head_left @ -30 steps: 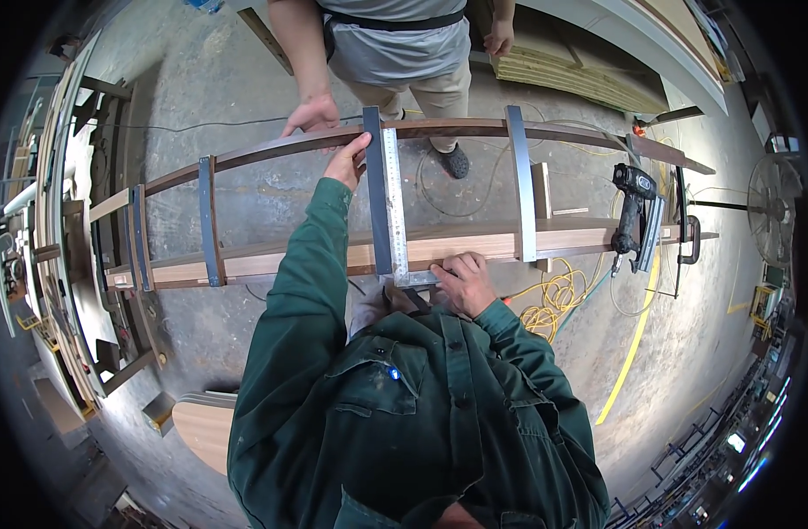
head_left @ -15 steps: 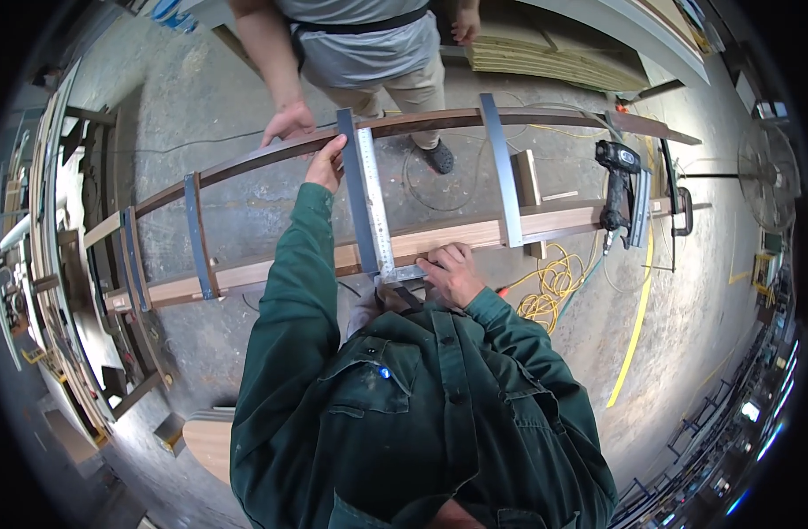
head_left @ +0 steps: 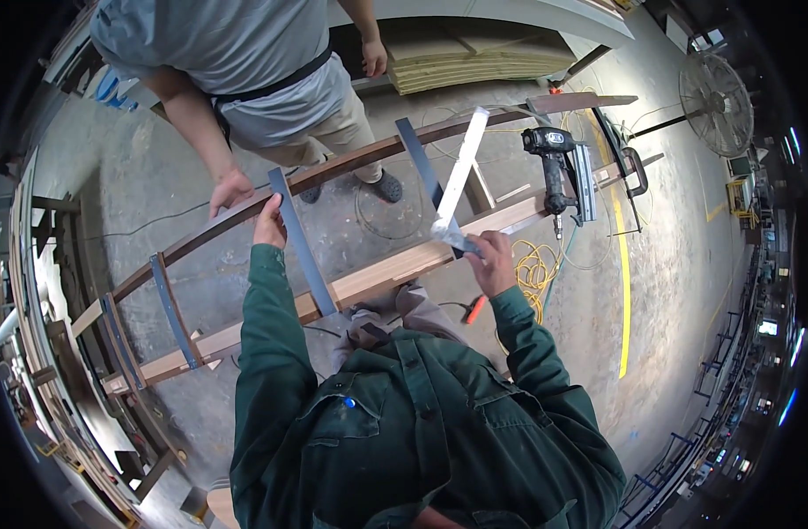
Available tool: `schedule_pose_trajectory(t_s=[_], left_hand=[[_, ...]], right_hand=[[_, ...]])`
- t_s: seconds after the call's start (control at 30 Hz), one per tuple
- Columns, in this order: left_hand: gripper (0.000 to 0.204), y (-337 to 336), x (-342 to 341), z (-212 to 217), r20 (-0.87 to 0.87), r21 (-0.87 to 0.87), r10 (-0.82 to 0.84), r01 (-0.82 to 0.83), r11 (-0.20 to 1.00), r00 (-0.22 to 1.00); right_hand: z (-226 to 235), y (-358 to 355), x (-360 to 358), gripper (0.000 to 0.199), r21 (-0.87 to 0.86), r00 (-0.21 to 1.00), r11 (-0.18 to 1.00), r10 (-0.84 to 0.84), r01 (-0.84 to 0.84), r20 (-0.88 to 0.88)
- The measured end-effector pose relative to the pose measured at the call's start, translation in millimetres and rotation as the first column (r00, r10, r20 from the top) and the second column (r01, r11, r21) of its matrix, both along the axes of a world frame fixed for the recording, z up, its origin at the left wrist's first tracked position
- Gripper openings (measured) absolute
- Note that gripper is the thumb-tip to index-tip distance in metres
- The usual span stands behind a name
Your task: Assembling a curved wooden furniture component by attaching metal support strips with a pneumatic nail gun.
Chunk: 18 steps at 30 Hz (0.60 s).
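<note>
A long ladder-like wooden frame (head_left: 378, 266) stretches across in front of me, with two rails joined by several dark slats. My left hand (head_left: 270, 225) is closed on its far rail, with fingertips against the end of one slat (head_left: 300, 242). In my right hand (head_left: 494, 263) is the short arm of a metal try square (head_left: 462, 167). Its long blade slants up and away, over another slat (head_left: 416, 159). A black nail gun (head_left: 555, 176) rests on the frame, right of the square.
A co-worker's hand (head_left: 231, 190) touches the far rail opposite me. At the right, a black clamp (head_left: 635, 172) grips the frame. Below lie a yellow coiled hose (head_left: 534, 278) and an orange-handled tool (head_left: 475, 309). Stacked boards (head_left: 474, 66) and a fan (head_left: 712, 93) stand beyond.
The try square has lifted off the slat and swung to the right in my right hand. My left hand still holds at the same slat. My view has shifted, and the co-worker leans in closer.
</note>
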<state>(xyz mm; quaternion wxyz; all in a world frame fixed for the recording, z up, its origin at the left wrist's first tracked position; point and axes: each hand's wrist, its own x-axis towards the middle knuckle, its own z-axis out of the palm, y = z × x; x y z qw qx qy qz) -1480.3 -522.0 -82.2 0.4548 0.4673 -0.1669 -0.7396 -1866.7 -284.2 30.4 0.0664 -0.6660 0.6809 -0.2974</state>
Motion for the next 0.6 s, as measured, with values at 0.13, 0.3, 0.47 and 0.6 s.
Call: schedule_pose_trajectory(t_s=[0.13, 0.3, 0.47, 0.6], left_hand=[[0.023, -2, 3, 2, -0.005, -0.003, -0.028, 0.028, 1.0, 1.0], [0.026, -2, 7, -4, 0.011, -0.013, 0.002, -0.002, 1.0, 1.0], [0.031, -2, 4, -3, 0.028, -0.04, -0.024, 0.025, 0.999, 0.999], [0.03, 1, 13, -2, 0.074, -0.06, 0.036, -0.031, 0.998, 0.997]], right_hand=[[-10, -18, -53, 0.038, 0.04, 0.998, 0.999, -0.02, 0.023, -0.066], [-15, -26, -80, 0.038, 0.093, 0.999, 0.996, 0.018, -0.015, -0.03], [-19, -11, -94, 0.04, 0.188, 0.999, 0.982, -0.009, 0.018, -0.05], [2, -23, -90, 0.043, 0.149, 0.999, 0.988, -0.046, 0.046, 0.0]])
